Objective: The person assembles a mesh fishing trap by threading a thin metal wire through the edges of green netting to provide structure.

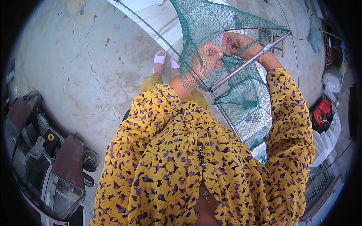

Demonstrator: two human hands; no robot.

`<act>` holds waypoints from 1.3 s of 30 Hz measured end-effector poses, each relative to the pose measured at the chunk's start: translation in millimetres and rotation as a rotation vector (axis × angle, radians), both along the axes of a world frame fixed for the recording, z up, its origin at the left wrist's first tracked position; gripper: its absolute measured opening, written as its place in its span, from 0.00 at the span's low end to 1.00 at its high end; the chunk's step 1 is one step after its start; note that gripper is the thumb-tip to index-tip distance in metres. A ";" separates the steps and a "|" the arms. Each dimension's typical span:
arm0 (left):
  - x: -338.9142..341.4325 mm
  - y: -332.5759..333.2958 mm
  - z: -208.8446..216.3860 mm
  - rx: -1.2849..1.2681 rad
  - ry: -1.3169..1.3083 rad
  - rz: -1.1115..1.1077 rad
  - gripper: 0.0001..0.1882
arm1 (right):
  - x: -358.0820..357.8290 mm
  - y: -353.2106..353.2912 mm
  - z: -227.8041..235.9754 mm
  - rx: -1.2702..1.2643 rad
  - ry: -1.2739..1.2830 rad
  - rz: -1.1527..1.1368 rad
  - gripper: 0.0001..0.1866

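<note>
A green mesh net trap (203,19) on a frame of thin dark rods and a metal tube (235,73) spreads out in front of me. My left hand (207,56) shows through the mesh, thumb and fingertips pinched together. Just right of it, my right hand (236,42) has its fingers curled in, and its wrist passes beneath the metal tube. Both hands work close together amid the netting, fingertips nearly meeting. What they pinch, perhaps a thin strand of the net, is too small to make out. More green mesh hangs below the tube, beside my right forearm.
White sheeting (151,17) lies on the cracked concrete floor (64,45) under the net. A parked vehicle with brown seats (68,160) stands at the lower left. On the right are a red and black bag (322,115), pale plastic wrapping (332,83) and a small wooden stool (278,49).
</note>
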State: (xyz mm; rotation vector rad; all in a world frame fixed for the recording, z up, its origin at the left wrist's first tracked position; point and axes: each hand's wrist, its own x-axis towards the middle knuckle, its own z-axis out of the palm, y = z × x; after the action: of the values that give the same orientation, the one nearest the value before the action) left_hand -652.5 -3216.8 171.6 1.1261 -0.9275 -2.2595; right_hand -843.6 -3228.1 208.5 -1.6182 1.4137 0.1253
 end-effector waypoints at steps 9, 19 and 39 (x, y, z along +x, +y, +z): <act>-1.0 -0.2 -7.5 -0.007 0.029 -0.005 0.05 | 1.3 -0.4 -9.0 0.123 -0.084 -0.113 0.18; -2.2 0.8 -16.9 -0.040 0.077 -0.008 0.05 | 10.6 -4.8 5.6 0.092 -0.005 -0.074 0.14; 3.3 1.6 -15.8 -0.815 -0.244 -0.105 0.05 | 13.7 -4.5 11.1 -0.007 -0.055 -0.089 0.13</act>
State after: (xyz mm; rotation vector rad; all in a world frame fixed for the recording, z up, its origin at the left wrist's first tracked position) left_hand -649.2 -3215.2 155.8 0.9701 -1.8106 -1.5382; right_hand -829.8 -3232.7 219.6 -1.5500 1.4423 0.0235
